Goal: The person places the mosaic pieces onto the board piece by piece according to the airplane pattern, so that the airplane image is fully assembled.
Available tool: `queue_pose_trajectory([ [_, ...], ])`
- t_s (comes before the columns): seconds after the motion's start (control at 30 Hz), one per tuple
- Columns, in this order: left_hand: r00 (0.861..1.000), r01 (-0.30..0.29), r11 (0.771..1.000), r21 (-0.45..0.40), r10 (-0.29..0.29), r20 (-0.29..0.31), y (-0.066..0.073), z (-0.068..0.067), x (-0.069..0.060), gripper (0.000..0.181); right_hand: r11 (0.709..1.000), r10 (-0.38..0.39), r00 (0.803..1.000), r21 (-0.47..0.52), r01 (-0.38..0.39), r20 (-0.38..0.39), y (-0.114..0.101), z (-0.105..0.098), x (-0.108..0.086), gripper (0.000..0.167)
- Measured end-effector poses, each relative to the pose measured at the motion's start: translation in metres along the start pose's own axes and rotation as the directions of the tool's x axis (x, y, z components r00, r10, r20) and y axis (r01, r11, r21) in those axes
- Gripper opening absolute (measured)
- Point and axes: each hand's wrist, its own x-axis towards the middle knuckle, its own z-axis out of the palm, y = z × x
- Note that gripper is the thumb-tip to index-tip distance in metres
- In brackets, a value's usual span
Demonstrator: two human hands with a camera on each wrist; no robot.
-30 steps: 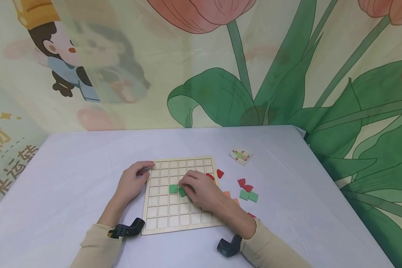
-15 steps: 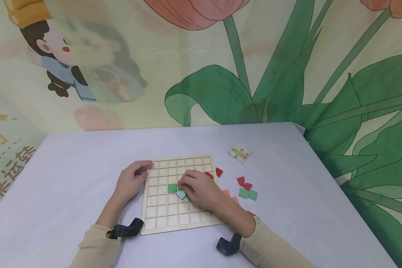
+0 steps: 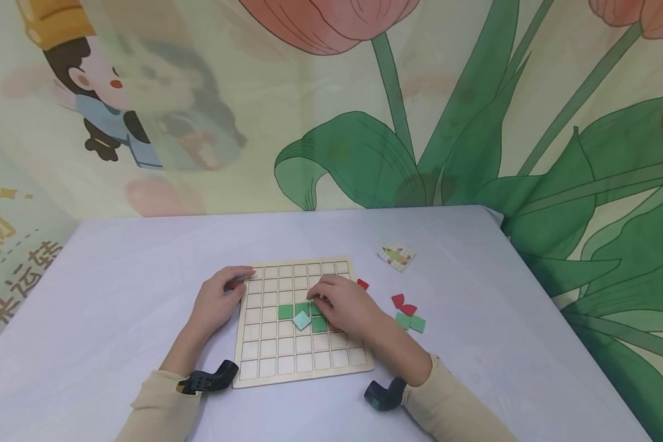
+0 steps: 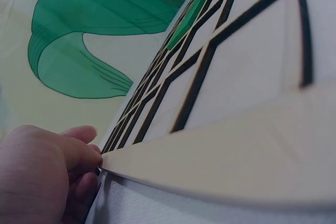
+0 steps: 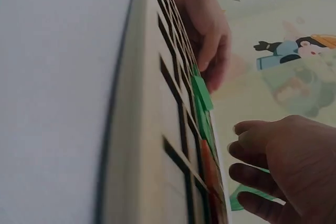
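A pale wooden grid board point(image 3: 287, 366) lies on the table. At its far left corner my left hand point(image 3: 217, 299) holds the edge, its fingers meeting the rim in the left wrist view. Green square tiles point(image 3: 285, 312) fill several cells near the middle. One green tile point(image 3: 301, 320), bright with glare, sits turned askew across the cell lines and stands proud in the right wrist view. My right hand point(image 3: 347, 305) hovers just right of it, fingers loosely bent with nothing visible between them. An orange-red tile point(image 5: 211, 169) is in the board, mostly hidden by that hand in the head view.
Right of the board lie red petal-shaped pieces point(image 3: 408, 310), two loose green squares point(image 3: 417, 324) and a red piece point(image 3: 363, 284) by the rim. A small patterned card point(image 3: 396, 256) lies farther back. A printed cloth point(image 3: 353, 159) hangs behind the table.
My right hand has let go of the green tile and drawn a little right and up. The tile stays behind, turned askew on the grid. My left hand keeps its place.
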Motion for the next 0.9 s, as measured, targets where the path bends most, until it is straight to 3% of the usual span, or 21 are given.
queue_pose_trajectory([
  [0.1,1.0,0.0,1.0,-0.002,0.0,-0.001,0.0,0.001,0.0,0.033,0.997,0.08,0.996,-0.008,-0.08,0.032,0.01,-0.011,0.001,0.016],
  [0.23,1.0,-0.002,1.0,0.001,0.002,-0.003,0.0,0.001,0.0,0.033,0.993,0.118,0.992,-0.014,-0.118,0.054,0.022,-0.023,0.001,0.015],
  [0.4,1.0,0.007,1.0,-0.003,-0.007,0.005,-0.001,0.001,0.001,0.033,0.995,0.09,0.989,0.025,-0.093,0.12,0.023,-0.029,0.0,0.017],
  [0.6,1.0,0.015,1.0,-0.008,-0.014,0.007,-0.001,0.002,0.001,0.033,0.998,0.025,0.977,0.049,-0.036,0.211,0.008,-0.022,-0.001,0.027],
  [0.9,1.0,0.013,1.0,-0.01,-0.013,0.006,-0.001,0.002,0.001,0.033,0.993,-0.119,0.975,0.025,0.116,0.186,-0.008,-0.005,-0.005,0.034],
])
